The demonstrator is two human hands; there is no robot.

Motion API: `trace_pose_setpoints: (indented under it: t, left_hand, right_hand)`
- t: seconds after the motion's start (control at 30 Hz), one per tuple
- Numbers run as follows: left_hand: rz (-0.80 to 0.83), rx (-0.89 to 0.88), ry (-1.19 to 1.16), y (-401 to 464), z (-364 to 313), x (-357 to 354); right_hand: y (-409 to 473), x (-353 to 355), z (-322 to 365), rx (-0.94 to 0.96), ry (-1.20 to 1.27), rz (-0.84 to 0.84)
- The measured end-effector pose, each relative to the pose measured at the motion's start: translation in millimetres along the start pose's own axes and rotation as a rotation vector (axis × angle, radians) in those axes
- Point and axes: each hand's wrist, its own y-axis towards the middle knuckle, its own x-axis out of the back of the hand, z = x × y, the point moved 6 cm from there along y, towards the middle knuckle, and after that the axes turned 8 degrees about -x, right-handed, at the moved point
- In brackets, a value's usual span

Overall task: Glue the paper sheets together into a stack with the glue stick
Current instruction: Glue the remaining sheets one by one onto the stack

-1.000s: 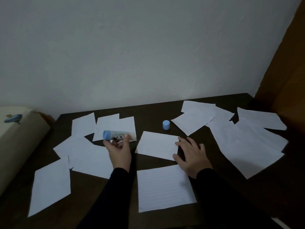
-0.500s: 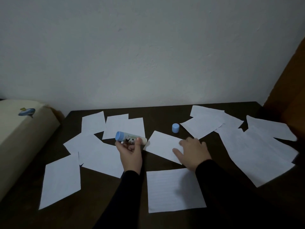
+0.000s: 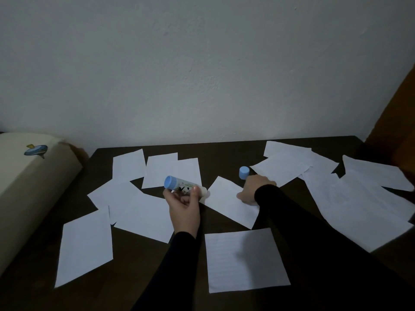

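1. Gripping the glue stick [image 3: 184, 188] in the left hand [image 3: 184, 208], fingers and thumb curled round the barrel, just above the dark table [image 3: 139, 272].
2. Lying almost level in that grasp: blue base pointing far-left, uncapped pale tip pointing right, panda print facing the camera.
3. Hovering with the tip right at the left corner of the middle sheet [image 3: 229, 202]; touching or not, cannot tell.
4. Resting the right hand [image 3: 253, 189] on the far right part of that same sheet, knuckles up, fingers bent down towards the paper; pinching the edge or merely pressing, cannot tell.
5. Standing upright just beyond the right hand, at its far-left side: the blue cap [image 3: 243, 172], apart from the glue stick.
6. Lying flat near the camera, between the two dark sleeves: a lined sheet [image 3: 244, 261], separate from the middle sheet.
7. Spreading over the left of the table: several loose sheets [image 3: 85, 245], some overlapping, reaching to the far edge behind the left hand.
8. Fanning out on the right side: a larger overlapping pile of sheets [image 3: 350, 198], well apart from the glue stick.
9. Sitting off the table's left edge: a cream cushion [image 3: 27, 180] with a small blue motif.
10. Rising behind everything: a plain pale wall [image 3: 202, 75].
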Motion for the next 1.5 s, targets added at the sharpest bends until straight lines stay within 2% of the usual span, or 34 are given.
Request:
trace_pose_setpoints:
  t: [0.23, 0.5, 0.63, 0.83, 0.9, 1.0, 1.07, 1.13, 1.27, 1.5]
  left_hand:
    - [0.011, 0.006, -0.008, 0, -1, 0]
    - [0.006, -0.003, 0.012, -2, -2, 0]
    - [0.013, -0.009, 0.027, -3, -4, 1]
    - [0.07, -0.041, 0.027, -6, -7, -5]
    - [0.111, -0.062, 0.034, -8, -8, -8]
    - [0.209, -0.085, 0.06, -12, -7, -14]
    - [0.321, -0.1, 0.12, -16, -7, -21]
    - [0.454, -0.175, 0.245, -23, -9, -29]
    - [0.587, -0.294, 0.445, -31, -11, -38]
    - [0.566, -0.333, 0.439, -31, -23, -51]
  right_hand:
    - [-4, 1, -14, -0.014, 0.328, 0.059]
    - [-28, -7, -32, -0.183, 0.661, -0.18]
    - [-33, -19, -33, -0.207, 0.783, -0.153]
    - [-39, -17, -24, -0.063, 0.434, -0.234]
    - [-41, -14, -23, 0.0, 0.316, -0.307]
    - [-43, -10, -24, 0.242, 0.266, -0.384]
    - [-45, -15, -28, 0.469, 0.214, -0.307]
    - [-46, -22, -37, 0.595, 0.181, -0.222]
    - [-44, -29, -47, 0.643, 0.201, -0.183]
    - [-44, -30, -47, 0.642, 0.221, -0.192]
